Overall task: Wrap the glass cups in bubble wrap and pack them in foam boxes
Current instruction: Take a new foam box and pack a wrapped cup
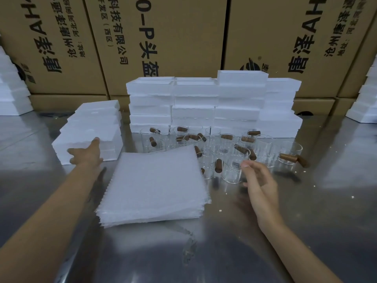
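The left arm (pixel 51 205) reaches forward and to the left, nearly straight, bare from forearm to wrist. The left hand (pixel 86 153) is at its far end, back of the hand up, fingers extended and spread, thumb out to the side. The right arm (pixel 285 242) comes in from the lower right, bent slightly inward. The right hand (pixel 259 180) hovers with its fingers loosely curled and the fingertips (pixel 244 164) drawn near the thumb, holding nothing.
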